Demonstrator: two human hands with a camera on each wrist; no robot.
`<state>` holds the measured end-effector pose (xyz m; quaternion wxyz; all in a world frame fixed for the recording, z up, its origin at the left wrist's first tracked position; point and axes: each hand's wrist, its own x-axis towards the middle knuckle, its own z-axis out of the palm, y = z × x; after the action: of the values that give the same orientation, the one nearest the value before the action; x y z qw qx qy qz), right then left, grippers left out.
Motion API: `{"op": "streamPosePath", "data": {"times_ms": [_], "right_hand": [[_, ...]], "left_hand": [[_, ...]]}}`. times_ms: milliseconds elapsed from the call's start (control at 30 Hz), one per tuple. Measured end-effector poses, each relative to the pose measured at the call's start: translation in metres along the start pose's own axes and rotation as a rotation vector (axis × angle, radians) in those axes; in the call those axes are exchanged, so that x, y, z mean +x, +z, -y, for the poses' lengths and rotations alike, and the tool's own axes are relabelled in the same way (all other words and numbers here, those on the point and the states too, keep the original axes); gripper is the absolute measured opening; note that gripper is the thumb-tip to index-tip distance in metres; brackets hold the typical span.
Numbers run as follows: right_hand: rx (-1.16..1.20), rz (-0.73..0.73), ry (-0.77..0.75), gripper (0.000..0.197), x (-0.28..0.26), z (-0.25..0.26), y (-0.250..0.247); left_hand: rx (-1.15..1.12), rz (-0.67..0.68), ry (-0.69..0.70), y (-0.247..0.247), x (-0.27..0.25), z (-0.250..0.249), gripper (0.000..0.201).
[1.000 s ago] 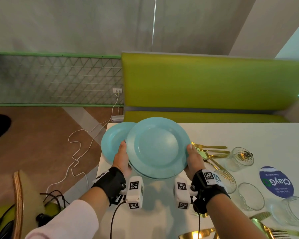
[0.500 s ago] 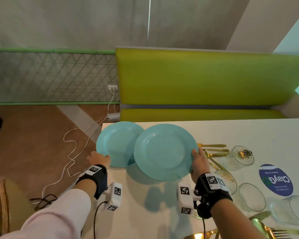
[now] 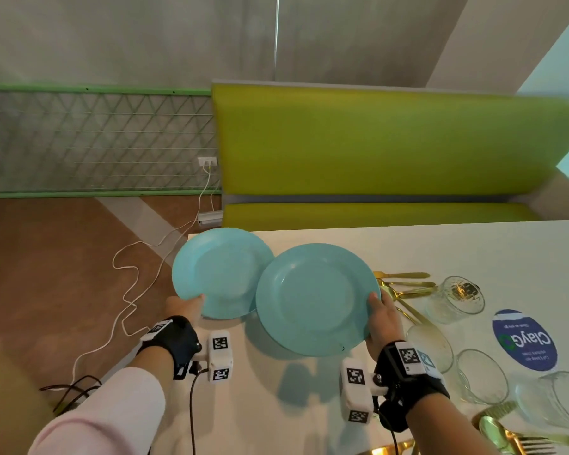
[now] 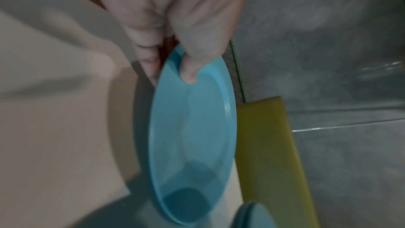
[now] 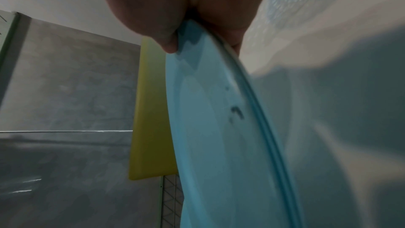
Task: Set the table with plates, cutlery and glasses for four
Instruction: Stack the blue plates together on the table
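Two light blue plates hang above the white table [image 3: 457, 247]. My left hand [image 3: 191, 305] pinches the near rim of the left plate [image 3: 220, 270], thumb on top [image 4: 188, 74], over the table's far left corner. My right hand [image 3: 380, 315] grips the right rim of the right plate [image 3: 312, 298], which overlaps the left one; in the right wrist view it looks like a stack with a second rim [image 5: 271, 127]. Gold cutlery [image 3: 404, 285] lies just right of that plate. Clear glasses [image 3: 455, 298] stand and lie further right.
A green bench [image 3: 375, 149] runs behind the table. A blue round sticker [image 3: 524, 339] marks the tabletop at the right. More gold cutlery [image 3: 506, 435] lies at the near right edge. A white cable [image 3: 128, 290] trails over the brown floor at the left.
The two plates, held together a second ago, have come apart: my left hand carried one plate left toward the table corner, while my right hand kept the other near the middle.
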<state>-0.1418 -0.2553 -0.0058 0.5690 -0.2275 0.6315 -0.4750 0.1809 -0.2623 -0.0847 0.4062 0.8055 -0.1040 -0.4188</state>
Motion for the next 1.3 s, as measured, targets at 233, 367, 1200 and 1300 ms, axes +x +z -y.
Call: {"op": "streamPosePath", "data": {"times_ms": [233,367,1200,1300], "right_hand": [[-0.016,-0.033,-0.018,0.036,0.006,0.002,-0.001],[-0.007,-0.043,-0.027,0.036,0.008,0.005,0.0],[0.166,0.057,0.034,0.028,-0.006,-0.002,0.008],[0.16,0.08,0.063,0.03,-0.006,-0.003,0.009]], "left_hand": [[-0.195,-0.198,0.221,-0.025,-0.008,-0.05,0.034],[-0.354,-0.145,0.27,-0.031,-0.004,-0.06,0.039],[0.197,0.417,0.369,0.028,-0.094,-0.033,0.04],[0.18,0.452,0.33,0.029,-0.093,-0.028,0.047]]}}
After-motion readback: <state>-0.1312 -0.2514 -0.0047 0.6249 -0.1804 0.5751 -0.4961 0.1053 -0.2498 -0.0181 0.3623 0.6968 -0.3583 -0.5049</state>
